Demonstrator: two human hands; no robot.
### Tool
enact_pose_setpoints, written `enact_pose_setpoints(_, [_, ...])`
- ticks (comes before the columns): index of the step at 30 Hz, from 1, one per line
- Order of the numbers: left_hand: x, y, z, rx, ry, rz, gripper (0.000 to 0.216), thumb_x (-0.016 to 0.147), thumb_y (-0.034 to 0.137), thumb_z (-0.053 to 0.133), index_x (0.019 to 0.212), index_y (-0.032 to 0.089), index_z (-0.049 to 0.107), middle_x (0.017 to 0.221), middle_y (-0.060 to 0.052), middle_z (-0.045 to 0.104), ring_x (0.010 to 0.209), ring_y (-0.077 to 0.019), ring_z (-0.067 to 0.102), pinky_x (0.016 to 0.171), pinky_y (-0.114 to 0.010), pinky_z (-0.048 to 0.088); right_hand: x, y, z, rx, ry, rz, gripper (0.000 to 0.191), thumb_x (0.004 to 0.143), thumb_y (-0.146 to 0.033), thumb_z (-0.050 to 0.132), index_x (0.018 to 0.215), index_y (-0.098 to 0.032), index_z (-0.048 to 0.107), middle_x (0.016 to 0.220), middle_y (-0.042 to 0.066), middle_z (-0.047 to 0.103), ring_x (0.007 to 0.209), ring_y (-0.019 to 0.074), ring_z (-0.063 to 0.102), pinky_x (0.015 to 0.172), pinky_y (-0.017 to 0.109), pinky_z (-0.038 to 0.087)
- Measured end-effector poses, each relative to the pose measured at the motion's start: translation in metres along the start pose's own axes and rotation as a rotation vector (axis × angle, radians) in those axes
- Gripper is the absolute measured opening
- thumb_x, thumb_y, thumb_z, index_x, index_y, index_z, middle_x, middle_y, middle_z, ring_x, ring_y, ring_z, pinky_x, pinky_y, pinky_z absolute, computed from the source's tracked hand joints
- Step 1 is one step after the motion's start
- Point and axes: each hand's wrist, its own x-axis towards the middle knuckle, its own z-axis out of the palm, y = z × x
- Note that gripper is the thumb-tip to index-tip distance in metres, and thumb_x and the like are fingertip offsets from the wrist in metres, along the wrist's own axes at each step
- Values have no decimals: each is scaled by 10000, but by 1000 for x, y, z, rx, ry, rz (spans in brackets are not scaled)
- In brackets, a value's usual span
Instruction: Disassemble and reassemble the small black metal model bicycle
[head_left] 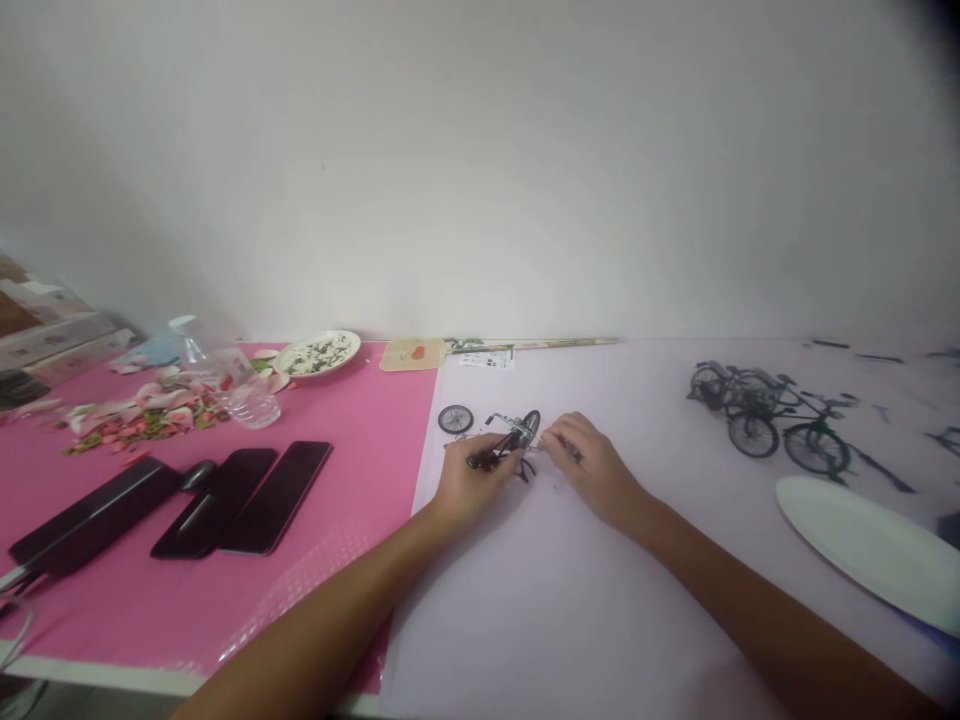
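The left hand point(469, 485) is gripping a small black model bike point(510, 440) by its frame; the right hand point(592, 465) is pinching at its front wheel end. The bike is partly built, with thin metal handlebars. A loose wheel point(455, 419) is lying just left of the bike. Finished bikes point(772, 420) are standing well right of it. The bike is sitting on a white sheet point(562, 600), beside a pink mat point(352, 480), below a plain white wall.

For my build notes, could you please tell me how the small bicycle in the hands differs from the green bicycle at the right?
The small bicycle is held by both hands, with a loose wheel lying beside it; the green bicycle stands untouched on two wheels. The held one looks black and smaller. Both are miniature models on the pale table.
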Motion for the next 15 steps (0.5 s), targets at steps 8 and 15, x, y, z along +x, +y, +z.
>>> enact_pose_setpoints(8, [-1,3,1,-14,15,10,280,898,417,718,805,155,755,703,-23,652,643,-140,507,606,-257,383,-1,0,3,-71,49,-6,163,1022,-301,610,872,-238,628,853,46,627,851,240,576,762,388,490])
enact_pose_setpoints(15, [-1,2,-1,8,-12,7,255,911,391,707,864,152,785,728,-32,684,646,-139,525,610,-254,389,-1,2,3,-96,71,11,100,1010,-277,619,919,-244,647,877,46,640,851,239,579,752,375,486])
